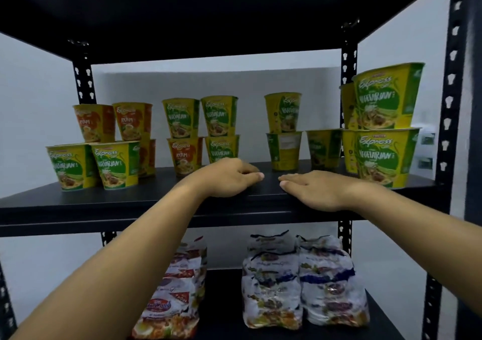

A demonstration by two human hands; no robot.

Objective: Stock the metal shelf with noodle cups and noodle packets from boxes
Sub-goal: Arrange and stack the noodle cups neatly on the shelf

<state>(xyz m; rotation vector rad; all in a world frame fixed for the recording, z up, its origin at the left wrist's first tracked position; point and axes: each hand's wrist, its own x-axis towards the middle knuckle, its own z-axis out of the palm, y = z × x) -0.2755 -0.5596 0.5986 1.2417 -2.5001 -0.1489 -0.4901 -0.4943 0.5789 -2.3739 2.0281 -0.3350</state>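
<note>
resting left hand point(229, 178), right hand point(313, 188) on shelf point(146, 196); three packet stacks point(271, 290)

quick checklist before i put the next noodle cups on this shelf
1. Left hand free: ok, it holds nothing and rests on the shelf board.
2. Right hand free: ok, fingers straight, flat on the board.
3. Room for more cups: ok, bare board shows at the front middle.
4. Right cup stack steady: ok, it stands upright, two high.
5. Labels face front: not ok, one lower cup shows a plain side.
6. Box within reach: cannot tell, none in view.
</note>
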